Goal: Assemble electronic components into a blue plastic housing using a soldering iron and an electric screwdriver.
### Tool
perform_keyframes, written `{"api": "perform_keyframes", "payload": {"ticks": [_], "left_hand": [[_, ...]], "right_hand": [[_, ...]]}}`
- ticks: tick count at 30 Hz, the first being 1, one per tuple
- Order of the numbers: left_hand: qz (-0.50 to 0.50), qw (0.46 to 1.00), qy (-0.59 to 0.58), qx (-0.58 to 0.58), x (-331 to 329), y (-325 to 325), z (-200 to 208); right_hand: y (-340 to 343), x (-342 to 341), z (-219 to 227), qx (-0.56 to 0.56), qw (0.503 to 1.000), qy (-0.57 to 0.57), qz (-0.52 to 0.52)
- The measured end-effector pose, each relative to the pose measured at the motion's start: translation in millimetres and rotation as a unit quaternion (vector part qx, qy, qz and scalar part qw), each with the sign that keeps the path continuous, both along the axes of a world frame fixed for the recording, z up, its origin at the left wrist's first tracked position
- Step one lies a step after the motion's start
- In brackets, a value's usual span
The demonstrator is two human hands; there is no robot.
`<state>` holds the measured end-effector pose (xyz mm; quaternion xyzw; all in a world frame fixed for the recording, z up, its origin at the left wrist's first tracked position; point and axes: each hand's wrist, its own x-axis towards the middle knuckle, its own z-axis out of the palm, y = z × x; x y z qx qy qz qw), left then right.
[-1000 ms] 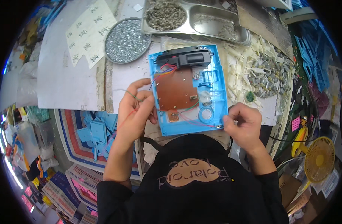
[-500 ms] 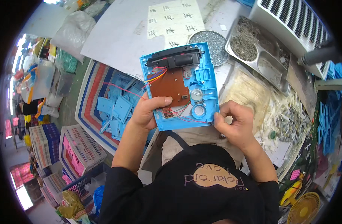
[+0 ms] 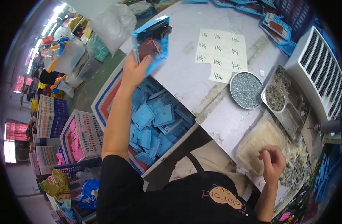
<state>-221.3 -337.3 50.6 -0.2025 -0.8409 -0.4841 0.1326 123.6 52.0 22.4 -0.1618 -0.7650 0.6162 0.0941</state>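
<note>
My left hand [image 3: 135,71] is raised at the left edge of the white table, closed round the lower part of a blue plastic casing [image 3: 163,52]. The casing is tilted, so I see it at a slant. Inside it are a brown circuit board [image 3: 145,51], coloured wires and a black part [image 3: 156,31] along its top. My right hand [image 3: 274,166] hovers over a clear bag of pale material [image 3: 255,143] at the right, its fingers curled in. Whether something small is in those fingers is hidden.
A striped bin [image 3: 108,108] of blue plastic parts [image 3: 163,115] stands below the left arm. On the table [image 3: 178,71] are a printed sheet [image 3: 225,54], a round dish of small metal pieces [image 3: 246,89], a metal tray [image 3: 296,128] and a white rack [image 3: 316,71]. More blue casings [image 3: 277,28] lie beyond.
My left hand has carried the casing away to the far left and tilted it. My right hand has come off the casing's lower right corner and moved right. The view has shifted.
</note>
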Motion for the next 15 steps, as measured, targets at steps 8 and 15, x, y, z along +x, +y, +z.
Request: {"api": "perform_keyframes", "payload": {"ticks": [8, 15], "left_hand": [[0.060, 0.917, 0.257, -0.298, -120, -34, 5], [0.090, 0.879, 0.361, -0.299, -141, -39, 9]], "right_hand": [[3, 1, -6, 0.034, 0.999, 0.011, 0.002], [-2, 4, -9, 0.129, 0.991, 0.032, 0.029]]}}
